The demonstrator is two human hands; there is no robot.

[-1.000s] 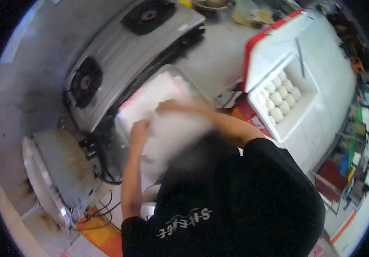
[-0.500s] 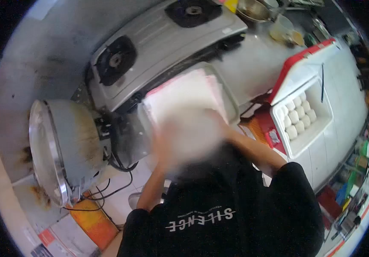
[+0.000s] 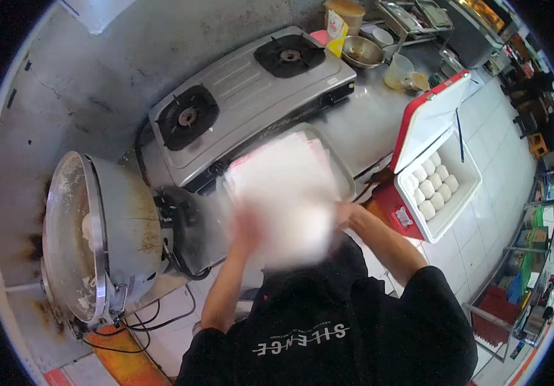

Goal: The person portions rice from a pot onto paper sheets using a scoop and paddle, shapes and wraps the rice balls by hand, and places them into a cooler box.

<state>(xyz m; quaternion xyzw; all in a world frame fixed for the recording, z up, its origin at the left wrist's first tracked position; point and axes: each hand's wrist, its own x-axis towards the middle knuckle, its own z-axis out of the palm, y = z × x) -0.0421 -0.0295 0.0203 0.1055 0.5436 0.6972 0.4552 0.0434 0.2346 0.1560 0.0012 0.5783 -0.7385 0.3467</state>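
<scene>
White and too blurred to name: pale shape (image 3: 299, 235) between left hand (image 3: 248, 225) and right hand (image 3: 343, 216), set apart at roughly 9 and 3 o'clock, about equally near. Cannot tell how gripped, nor long axis. Beyond, at 12 o'clock: pink-edged stack (image 3: 280, 164) in tray (image 3: 343, 170), pointing towards 11 o'clock.

Ahead of you sits a stove (image 3: 241, 100) with two black burners (image 3: 188, 116). Near its right end you have a yellow packet (image 3: 336, 33), a metal bowl (image 3: 363, 51) and a jug (image 3: 398, 71). On your left, a grey drum (image 3: 130, 219) opens leftward; on your right, a red cooler (image 3: 387, 198) holds white balls (image 3: 427, 189), its lid (image 3: 430, 122) raised.
</scene>
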